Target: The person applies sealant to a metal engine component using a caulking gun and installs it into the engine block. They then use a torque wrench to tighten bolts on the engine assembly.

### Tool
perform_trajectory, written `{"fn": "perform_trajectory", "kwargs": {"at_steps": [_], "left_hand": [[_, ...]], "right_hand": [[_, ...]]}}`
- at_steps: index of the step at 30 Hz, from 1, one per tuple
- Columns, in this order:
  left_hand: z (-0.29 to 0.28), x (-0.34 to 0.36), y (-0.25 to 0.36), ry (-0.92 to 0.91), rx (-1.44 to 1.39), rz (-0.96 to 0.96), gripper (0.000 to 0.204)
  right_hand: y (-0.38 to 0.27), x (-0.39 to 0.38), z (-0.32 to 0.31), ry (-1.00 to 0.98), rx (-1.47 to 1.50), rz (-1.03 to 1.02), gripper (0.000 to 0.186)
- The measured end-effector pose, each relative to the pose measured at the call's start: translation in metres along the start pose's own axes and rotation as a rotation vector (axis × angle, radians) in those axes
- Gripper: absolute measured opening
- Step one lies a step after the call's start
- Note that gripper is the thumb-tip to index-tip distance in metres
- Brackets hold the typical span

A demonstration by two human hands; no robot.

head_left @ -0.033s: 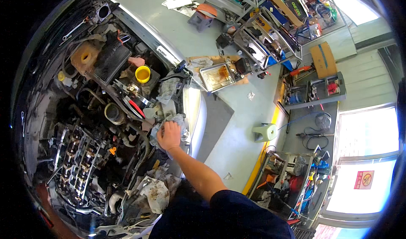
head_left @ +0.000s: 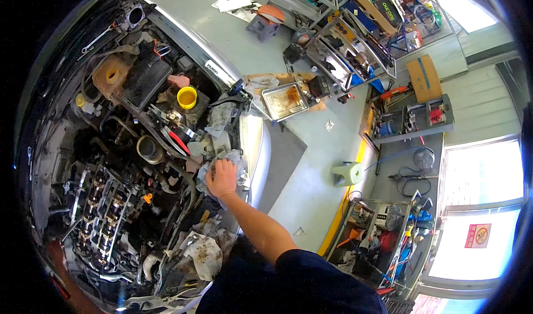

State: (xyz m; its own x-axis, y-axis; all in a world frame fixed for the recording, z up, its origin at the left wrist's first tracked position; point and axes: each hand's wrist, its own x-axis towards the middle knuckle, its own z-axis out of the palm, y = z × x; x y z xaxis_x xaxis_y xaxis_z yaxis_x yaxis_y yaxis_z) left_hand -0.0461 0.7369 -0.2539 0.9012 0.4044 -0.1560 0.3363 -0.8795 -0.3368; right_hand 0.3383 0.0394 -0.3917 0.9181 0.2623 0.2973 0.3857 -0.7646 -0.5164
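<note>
My right hand rests palm down on a crumpled grey-blue rag, its fingers curled into the cloth and the fingertips partly hidden. The rag lies at the right edge of an open engine bay, beside the white fender. Another rag lies just beyond it. Left of the hand are red-handled pliers and a yellow cup. The engine's exposed camshafts show at lower left. I do not see my left hand.
A stained cloth lies on the near edge of the bay. On the floor to the right are a metal drip tray and a pale green stool. Tool carts stand farther right. A wrench lies at the far left.
</note>
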Motion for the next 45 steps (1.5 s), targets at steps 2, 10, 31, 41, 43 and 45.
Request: {"fn": "perform_trajectory", "kwargs": {"at_steps": [2,10,31,41,43,45], "left_hand": [[0.004,-0.001,-0.003,0.024,-0.002,0.022,0.039],[-0.037,-0.025,-0.047,0.067,-0.253,0.091,0.027],[-0.164,0.003,0.102,-0.182,-0.223,-0.709,0.015],[-0.149,-0.014,0.088,0.069,-0.381,-0.355,0.04],[-0.152,-0.005,0.096,-0.076,-0.209,-0.5,0.039],[-0.122,-0.025,0.058,-0.162,-0.125,-0.494,0.039]], "right_hand": [[0.001,0.0,0.0,0.005,0.001,0.003,0.022],[-0.015,-0.008,0.014,-0.113,-0.065,0.042,0.02],[-0.006,-0.002,0.009,-0.046,-0.079,-0.041,0.023],[-0.006,-0.003,0.01,-0.073,-0.088,-0.021,0.024],[-0.002,-0.004,0.011,-0.064,-0.114,-0.021,0.024],[-0.009,-0.005,0.015,-0.072,-0.092,-0.035,0.023]]}}
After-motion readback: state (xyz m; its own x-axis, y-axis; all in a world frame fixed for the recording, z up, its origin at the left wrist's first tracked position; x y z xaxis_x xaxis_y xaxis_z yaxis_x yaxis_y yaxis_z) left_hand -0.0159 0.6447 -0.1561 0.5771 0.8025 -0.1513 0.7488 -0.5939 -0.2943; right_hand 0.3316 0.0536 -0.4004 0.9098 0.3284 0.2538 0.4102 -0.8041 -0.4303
